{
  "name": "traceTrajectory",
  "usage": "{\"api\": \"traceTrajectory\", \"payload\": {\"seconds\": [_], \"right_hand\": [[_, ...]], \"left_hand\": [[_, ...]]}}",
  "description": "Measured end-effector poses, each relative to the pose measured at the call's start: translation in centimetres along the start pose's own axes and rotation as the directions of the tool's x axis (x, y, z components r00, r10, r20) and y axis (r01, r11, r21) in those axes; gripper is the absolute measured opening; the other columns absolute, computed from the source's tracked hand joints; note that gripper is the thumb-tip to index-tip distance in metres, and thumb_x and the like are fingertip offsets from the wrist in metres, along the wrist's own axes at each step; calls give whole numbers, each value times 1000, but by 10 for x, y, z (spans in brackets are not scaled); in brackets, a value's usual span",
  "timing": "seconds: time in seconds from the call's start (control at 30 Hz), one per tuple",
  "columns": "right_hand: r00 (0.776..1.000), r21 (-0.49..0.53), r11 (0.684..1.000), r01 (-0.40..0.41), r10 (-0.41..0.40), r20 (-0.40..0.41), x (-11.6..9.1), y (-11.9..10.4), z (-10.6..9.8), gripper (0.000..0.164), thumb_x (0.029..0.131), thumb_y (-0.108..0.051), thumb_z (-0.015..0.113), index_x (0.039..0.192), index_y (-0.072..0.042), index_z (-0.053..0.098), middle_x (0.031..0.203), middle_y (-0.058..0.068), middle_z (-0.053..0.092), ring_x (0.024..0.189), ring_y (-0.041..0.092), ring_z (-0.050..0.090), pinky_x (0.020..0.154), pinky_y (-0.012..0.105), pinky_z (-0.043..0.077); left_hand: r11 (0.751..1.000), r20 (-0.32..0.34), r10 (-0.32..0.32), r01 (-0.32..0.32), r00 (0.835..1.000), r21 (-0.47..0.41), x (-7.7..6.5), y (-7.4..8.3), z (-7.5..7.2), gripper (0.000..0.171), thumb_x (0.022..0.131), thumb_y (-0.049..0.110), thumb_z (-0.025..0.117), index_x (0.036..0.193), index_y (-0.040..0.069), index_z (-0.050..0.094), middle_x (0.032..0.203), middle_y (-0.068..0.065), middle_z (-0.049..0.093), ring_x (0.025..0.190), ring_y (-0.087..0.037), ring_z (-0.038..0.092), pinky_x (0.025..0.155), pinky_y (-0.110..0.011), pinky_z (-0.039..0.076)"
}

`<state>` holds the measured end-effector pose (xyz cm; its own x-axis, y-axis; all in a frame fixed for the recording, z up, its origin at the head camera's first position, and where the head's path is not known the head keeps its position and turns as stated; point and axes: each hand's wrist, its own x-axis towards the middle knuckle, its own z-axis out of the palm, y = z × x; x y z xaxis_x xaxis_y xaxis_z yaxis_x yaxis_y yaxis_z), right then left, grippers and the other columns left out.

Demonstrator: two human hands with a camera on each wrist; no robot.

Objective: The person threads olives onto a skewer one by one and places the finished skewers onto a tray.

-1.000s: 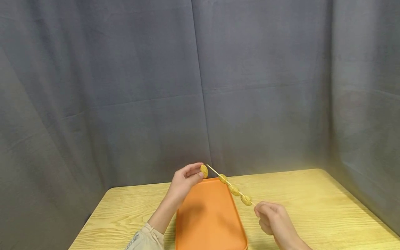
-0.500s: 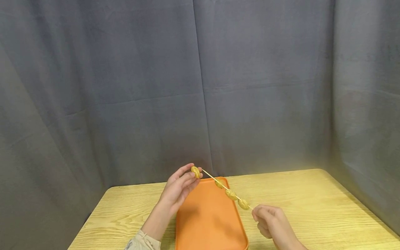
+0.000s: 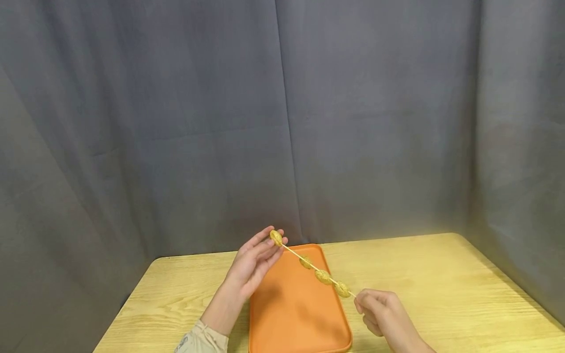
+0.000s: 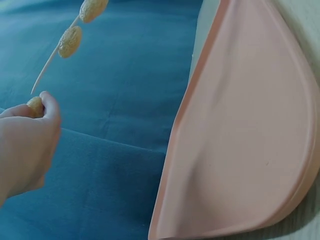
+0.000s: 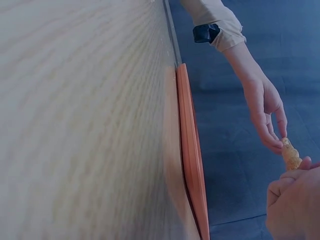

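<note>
My left hand (image 3: 249, 264) pinches a golden-brown, wrinkled oval piece (image 3: 275, 238) between thumb and fingers, above the far end of the orange tray (image 3: 293, 314). A thin wooden skewer (image 3: 292, 252) slants up from my right hand (image 3: 384, 311), which grips its lower end. Three similar pieces are threaded along it, the middle one (image 3: 323, 277) overlapping the tray's right edge. In the head view the skewer's tip meets the piece in the left fingers. The left wrist view shows the pointed tip right beside that piece (image 4: 36, 106).
The tray lies lengthwise on a light wood-grain table (image 3: 432, 284), with shadows of the hands on it. Grey curtain cloth (image 3: 212, 122) hangs behind the table and along both sides. A dark wristband (image 5: 206, 33) sits over the left sleeve.
My left hand has shifted left and turned the piece it pinches. The skewer has moved slightly left and down, and its tip has come up to that piece.
</note>
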<state>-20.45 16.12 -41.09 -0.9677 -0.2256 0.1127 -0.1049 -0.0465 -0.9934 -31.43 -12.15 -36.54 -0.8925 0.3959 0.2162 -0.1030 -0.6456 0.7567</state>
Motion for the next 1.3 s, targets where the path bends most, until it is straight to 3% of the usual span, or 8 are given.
{"api": "traceTrajectory", "payload": {"seconds": [0.47,0.97,1.3], "right_hand": [[1000,-25,1000,-12,12,14,0,-3,0,24,89,-12,41,73,6,48,44,-1,22,35,9,19,33,18,20],[1000,-26,1000,7,-6,10,-2,-2,1,26,90,-13,42,74,7,47,42,-1,22,35,9,18,33,17,19],[1000,-22,1000,13,-13,12,-2,-2,2,27,90,-14,42,73,6,47,43,-1,22,35,8,18,33,17,19]], "left_hand": [[997,18,-17,18,1000,-69,-2,1,2,46,88,-1,45,131,1,29,132,-19,31,118,-33,34,97,-36,30],[990,13,21,-19,1000,-138,-1,1,7,40,88,0,45,125,-2,31,131,-22,32,118,-33,35,97,-35,30],[982,46,38,-29,998,-187,-1,1,8,38,88,-3,41,125,-2,33,131,-20,27,119,-34,33,98,-34,28]]}}
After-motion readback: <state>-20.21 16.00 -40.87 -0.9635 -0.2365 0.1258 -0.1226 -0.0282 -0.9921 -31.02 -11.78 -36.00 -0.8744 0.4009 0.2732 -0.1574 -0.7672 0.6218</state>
